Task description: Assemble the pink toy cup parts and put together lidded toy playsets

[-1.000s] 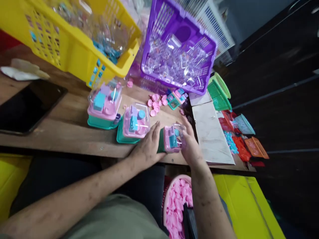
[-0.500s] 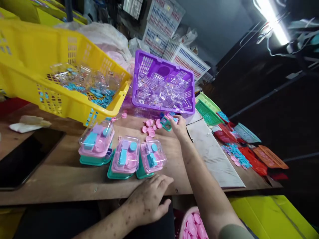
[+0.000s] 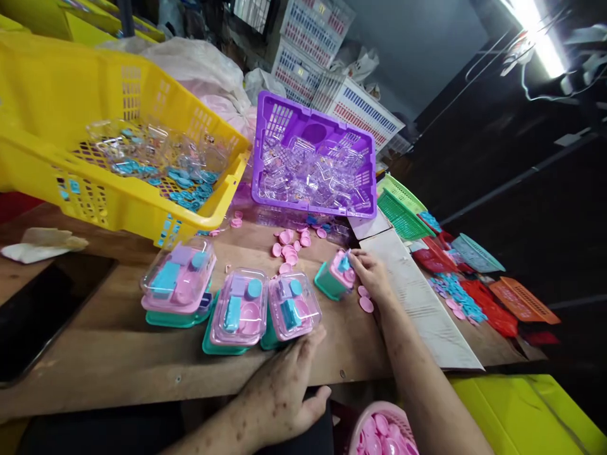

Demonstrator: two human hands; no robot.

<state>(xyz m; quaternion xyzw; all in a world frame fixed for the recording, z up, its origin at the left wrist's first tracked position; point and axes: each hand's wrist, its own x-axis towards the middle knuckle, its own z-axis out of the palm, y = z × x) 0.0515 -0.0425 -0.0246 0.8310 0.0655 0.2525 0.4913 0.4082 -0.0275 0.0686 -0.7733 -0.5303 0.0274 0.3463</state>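
– Wooden tabletop [image 3: 114,354] across the view, a dark phone [image 3: 52,316] at its left end; what comes next?
– A first lidded box [image 3: 177,284], a second lidded box [image 3: 239,309] and a third lidded box [image 3: 293,306], all toy pieces under clear covers. I'd expect them light and stiff, the covers slick and perhaps easy to crack, so lift by the teal bases
– And the left hand [image 3: 282,392]?
– Relaxed and spread, gripping nothing, right by the third lidded box; I can't tell whether the fingertips touch it
– Further right?
– Past some scattered pink cups [image 3: 288,249] is the uncovered toy box [image 3: 334,276], on the table, pinched near its top by the right hand [image 3: 372,275], fingers beside a blue piece [image 3: 344,262]
– Good hold?
– Enough for so light a thing, probably, though the small pieces on top might shift. Gripping across the hard teal sides looks surer; smooth plastic may slide, but it should barely flex
– Beyond that?
– Just a white board [image 3: 422,297], beside the right forearm
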